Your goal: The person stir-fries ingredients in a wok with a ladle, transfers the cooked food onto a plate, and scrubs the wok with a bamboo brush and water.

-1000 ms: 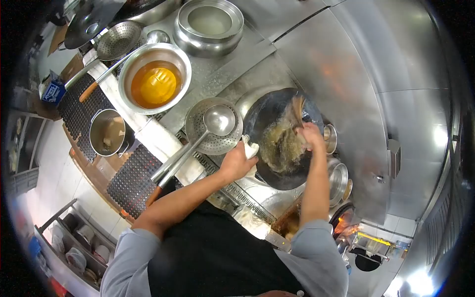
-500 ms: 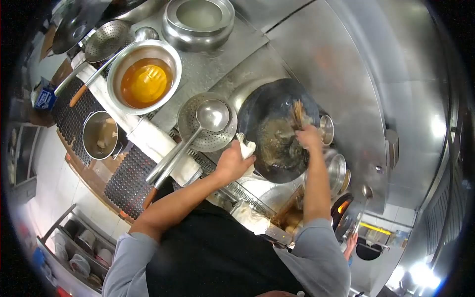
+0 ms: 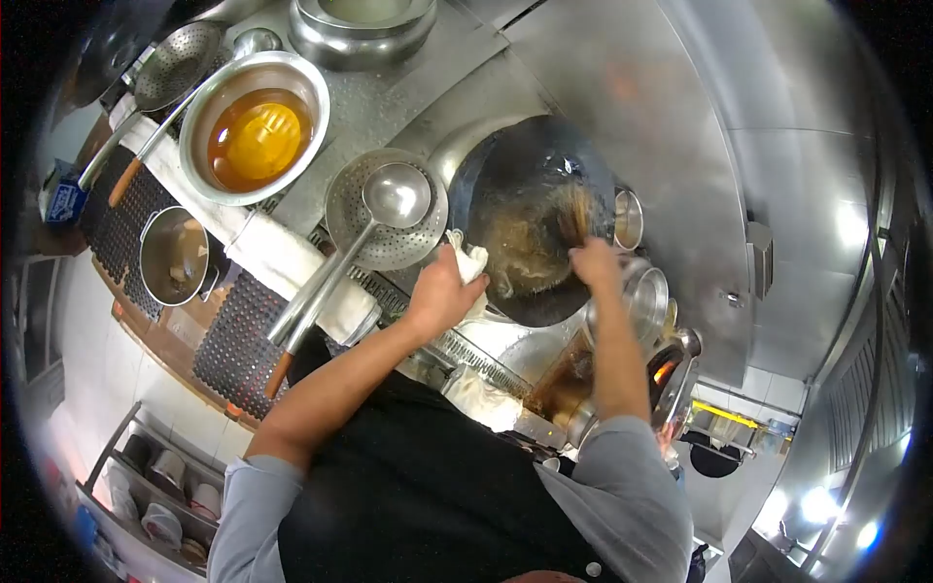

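Observation:
A dark wok [image 3: 505, 155] with murky brown water in it sits over the stove. My right hand [image 3: 595, 264] is closed around a bamboo wok brush [image 3: 575, 214], whose bristles reach into the water near the wok's right side. At the wok's left edge, my left hand [image 3: 442, 296] grips a folded white cloth [image 3: 468, 264]. The cloth lies against the rim, and whether a handle is beneath it I cannot tell. Just left of that hand, a steel ladle [image 3: 397, 194] rests in a perforated strainer [image 3: 345, 209].
A bowl of amber oil [image 3: 191, 160] stands at the upper left, near a large steel pot [image 3: 364, 44]. A smaller pot [image 3: 155, 277] is on the left counter beside black mats [image 3: 248, 325]. Steel bowls [image 3: 646, 291] stand right of the wok; a lit burner [image 3: 665, 372] glows lower right.
The whole view has shifted, so the wok and counter appear higher and further left. The brush has moved slightly toward me within the wok. My left hand still holds the cloth at the rim.

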A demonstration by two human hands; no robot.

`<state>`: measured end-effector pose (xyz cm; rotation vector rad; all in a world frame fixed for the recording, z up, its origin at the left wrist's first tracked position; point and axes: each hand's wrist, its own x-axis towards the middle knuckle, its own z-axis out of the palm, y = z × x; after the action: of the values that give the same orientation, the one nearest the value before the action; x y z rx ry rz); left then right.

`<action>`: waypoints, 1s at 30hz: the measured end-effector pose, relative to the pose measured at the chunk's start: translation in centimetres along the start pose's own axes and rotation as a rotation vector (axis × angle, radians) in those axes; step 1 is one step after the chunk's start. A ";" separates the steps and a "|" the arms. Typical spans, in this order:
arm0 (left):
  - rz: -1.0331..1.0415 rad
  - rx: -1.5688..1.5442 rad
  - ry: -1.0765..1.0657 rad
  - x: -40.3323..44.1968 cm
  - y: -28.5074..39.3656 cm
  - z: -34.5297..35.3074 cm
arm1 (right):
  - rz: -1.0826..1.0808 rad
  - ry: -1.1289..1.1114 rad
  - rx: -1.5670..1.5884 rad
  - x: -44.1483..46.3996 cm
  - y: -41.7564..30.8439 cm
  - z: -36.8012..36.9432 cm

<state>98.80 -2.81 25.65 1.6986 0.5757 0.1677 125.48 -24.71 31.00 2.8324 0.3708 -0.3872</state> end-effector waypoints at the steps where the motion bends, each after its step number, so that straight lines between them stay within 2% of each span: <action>1: -0.010 -0.010 0.003 0.1 0.1 0.0 | 0.005 0.067 -0.001 -2.9 -2.3 0.7; 3: -0.019 -0.002 -0.023 0.3 0.7 -0.5 | -0.026 0.017 0.074 -7.0 -1.6 3.5; 4: -0.039 0.002 -0.043 0.4 0.7 -0.6 | -0.054 -0.132 0.019 -9.4 -1.6 2.5; 6: -0.072 0.004 -0.060 0.3 0.5 -0.5 | -0.088 -0.155 -0.063 -13.5 -0.4 -0.3; 8: -0.044 0.013 -0.037 0.5 0.3 -0.2 | -0.159 -0.235 0.136 -9.2 7.4 1.8; 9: -0.058 0.020 -0.024 0.5 0.2 -0.3 | -0.154 -0.241 -0.021 -6.6 7.5 -0.2; 10: -0.049 0.026 -0.038 0.5 0.1 -0.5 | -0.150 -0.244 -0.178 -3.4 5.6 -2.8; 12: -0.041 0.033 -0.048 0.6 -0.1 -0.3 | -0.154 -0.077 -0.220 1.2 0.8 -5.6; 13: -0.046 0.032 -0.034 0.7 -0.2 -0.2 | -0.168 -0.074 -0.223 2.5 -0.1 -4.9; 15: -0.040 0.045 -0.027 0.4 -0.3 0.0 | -0.223 0.204 -0.015 3.2 -0.6 -2.6; 17: -0.046 0.036 -0.030 0.6 0.1 -0.3 | -0.137 0.125 -0.084 0.2 0.7 -0.6; 19: -0.060 0.032 -0.041 0.5 0.3 -0.5 | -0.072 -0.081 -0.200 -4.2 1.9 -2.3; 20: -0.070 0.045 -0.051 0.5 0.3 -0.5 | -0.073 -0.078 -0.202 -6.0 2.2 -3.6; 22: -0.089 0.058 -0.044 0.8 0.4 -0.5 | -0.210 -0.208 -0.133 -7.9 2.0 -6.6; 25: -0.095 0.039 -0.042 0.4 0.8 -0.5 | -0.196 -0.195 -0.267 -3.8 -4.0 -8.8; 27: -0.066 0.039 -0.033 0.4 0.5 -0.6 | -0.165 -0.173 -0.067 3.7 -4.2 -7.8; 28: -0.070 0.038 -0.031 0.3 0.4 -0.5 | -0.167 -0.175 -0.069 3.5 -4.3 -6.9; 30: -0.077 0.044 -0.042 0.2 0.4 -0.4 | -0.187 -0.035 -0.036 1.2 -3.7 -5.5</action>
<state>98.91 -2.46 26.03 1.7160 0.6158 0.0644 126.77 -19.42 35.00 2.7604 0.6309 -0.4614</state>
